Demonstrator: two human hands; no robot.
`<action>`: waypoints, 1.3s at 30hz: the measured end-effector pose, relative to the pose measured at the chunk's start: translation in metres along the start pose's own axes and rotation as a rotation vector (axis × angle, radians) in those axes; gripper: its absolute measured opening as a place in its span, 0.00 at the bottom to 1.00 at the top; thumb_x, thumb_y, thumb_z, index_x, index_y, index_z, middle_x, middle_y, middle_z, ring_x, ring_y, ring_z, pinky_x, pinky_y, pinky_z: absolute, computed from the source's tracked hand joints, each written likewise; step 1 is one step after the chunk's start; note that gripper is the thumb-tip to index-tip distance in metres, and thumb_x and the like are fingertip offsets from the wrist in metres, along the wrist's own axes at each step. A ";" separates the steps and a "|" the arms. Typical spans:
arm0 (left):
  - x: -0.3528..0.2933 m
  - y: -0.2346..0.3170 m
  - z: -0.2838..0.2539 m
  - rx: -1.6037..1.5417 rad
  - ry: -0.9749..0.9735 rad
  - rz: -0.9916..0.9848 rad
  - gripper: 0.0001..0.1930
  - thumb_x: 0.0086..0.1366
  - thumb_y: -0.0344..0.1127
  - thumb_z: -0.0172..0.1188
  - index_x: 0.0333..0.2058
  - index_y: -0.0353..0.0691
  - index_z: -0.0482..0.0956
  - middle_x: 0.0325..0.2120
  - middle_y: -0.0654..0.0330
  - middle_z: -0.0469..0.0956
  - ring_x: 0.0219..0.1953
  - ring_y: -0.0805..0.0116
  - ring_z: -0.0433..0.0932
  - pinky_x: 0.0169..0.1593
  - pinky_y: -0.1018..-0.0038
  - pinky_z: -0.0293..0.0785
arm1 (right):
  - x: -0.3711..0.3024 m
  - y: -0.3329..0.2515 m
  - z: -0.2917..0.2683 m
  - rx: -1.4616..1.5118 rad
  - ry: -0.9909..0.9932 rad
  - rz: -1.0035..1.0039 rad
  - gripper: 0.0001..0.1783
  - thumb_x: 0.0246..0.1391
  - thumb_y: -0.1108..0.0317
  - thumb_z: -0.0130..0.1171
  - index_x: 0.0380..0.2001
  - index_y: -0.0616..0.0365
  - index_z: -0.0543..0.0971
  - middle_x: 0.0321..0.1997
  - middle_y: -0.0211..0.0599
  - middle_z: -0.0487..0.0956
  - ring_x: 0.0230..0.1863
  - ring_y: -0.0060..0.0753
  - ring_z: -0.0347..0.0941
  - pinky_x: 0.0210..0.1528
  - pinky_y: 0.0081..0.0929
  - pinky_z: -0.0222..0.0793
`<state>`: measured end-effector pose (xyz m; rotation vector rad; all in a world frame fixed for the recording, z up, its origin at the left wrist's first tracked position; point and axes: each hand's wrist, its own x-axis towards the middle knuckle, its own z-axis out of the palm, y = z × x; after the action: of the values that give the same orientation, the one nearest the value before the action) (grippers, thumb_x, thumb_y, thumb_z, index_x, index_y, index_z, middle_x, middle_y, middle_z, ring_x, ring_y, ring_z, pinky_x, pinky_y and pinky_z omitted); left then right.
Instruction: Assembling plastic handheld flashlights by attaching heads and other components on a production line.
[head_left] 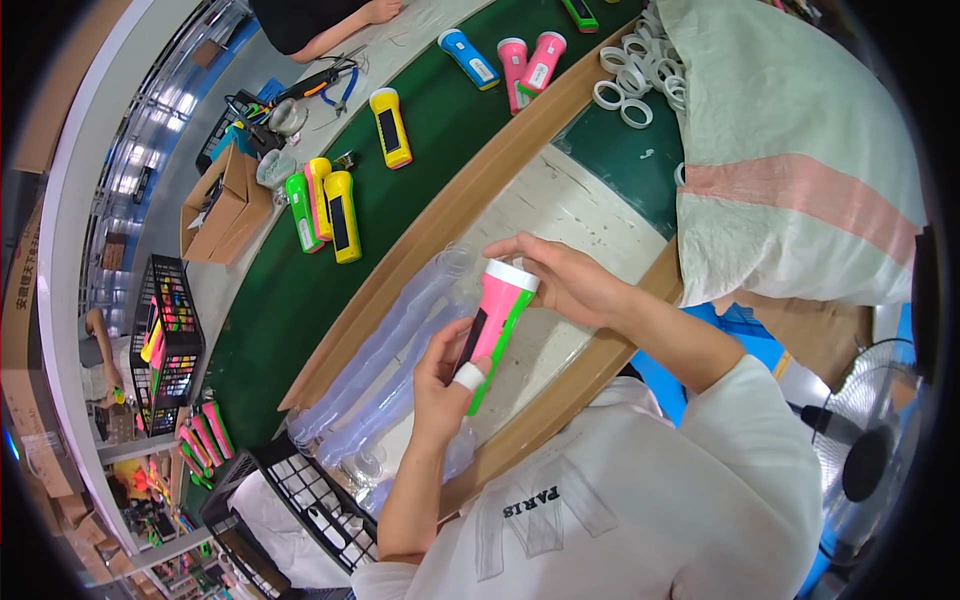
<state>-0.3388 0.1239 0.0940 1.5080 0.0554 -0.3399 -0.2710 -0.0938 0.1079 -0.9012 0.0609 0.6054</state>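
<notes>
I hold a pink and green flashlight (492, 325) with a white ring at its head over the pale workbench (575, 205). My left hand (447, 385), a white bandage on the thumb, grips its lower body. My right hand (560, 280) closes its fingers around the white ring at the top. Stacks of clear plastic lens cups (385, 365) lie in rows just left of my hands.
A green conveyor belt (300, 300) carries yellow, green, blue and pink flashlights (340, 215). White rings (630, 75) lie beside a large woven sack (790, 160). Another person's arm (335, 30) rests at the far side. Black crates (300, 495), a cardboard box (225, 200), a fan (870, 440).
</notes>
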 end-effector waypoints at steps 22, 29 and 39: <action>-0.047 0.001 0.050 0.334 0.048 0.257 0.22 0.56 0.27 0.62 0.48 0.35 0.66 0.26 0.58 0.77 0.26 0.64 0.78 0.32 0.69 0.75 | -0.019 0.036 0.043 0.126 -0.119 -0.492 0.15 0.50 0.60 0.63 0.31 0.50 0.67 0.40 0.48 0.75 0.50 0.47 0.75 0.52 0.39 0.71; -0.009 -0.020 0.039 0.521 0.082 0.248 0.24 0.53 0.27 0.64 0.50 0.34 0.68 0.37 0.48 0.78 0.35 0.54 0.81 0.37 0.64 0.77 | -0.007 0.033 0.034 -0.015 0.238 -0.525 0.12 0.55 0.66 0.61 0.36 0.54 0.67 0.39 0.43 0.77 0.45 0.31 0.73 0.48 0.29 0.70; 0.059 0.018 -0.009 -0.331 -0.089 -0.273 0.20 0.63 0.38 0.60 0.51 0.37 0.69 0.31 0.63 0.74 0.28 0.75 0.75 0.27 0.75 0.75 | 0.041 -0.064 -0.117 -1.352 0.890 -0.635 0.17 0.53 0.60 0.63 0.41 0.59 0.74 0.42 0.44 0.77 0.45 0.43 0.74 0.46 0.35 0.70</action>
<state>-0.2768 0.1224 0.0964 1.1558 0.2377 -0.5872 -0.1804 -0.1920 0.0673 -2.3270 0.1611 -0.5230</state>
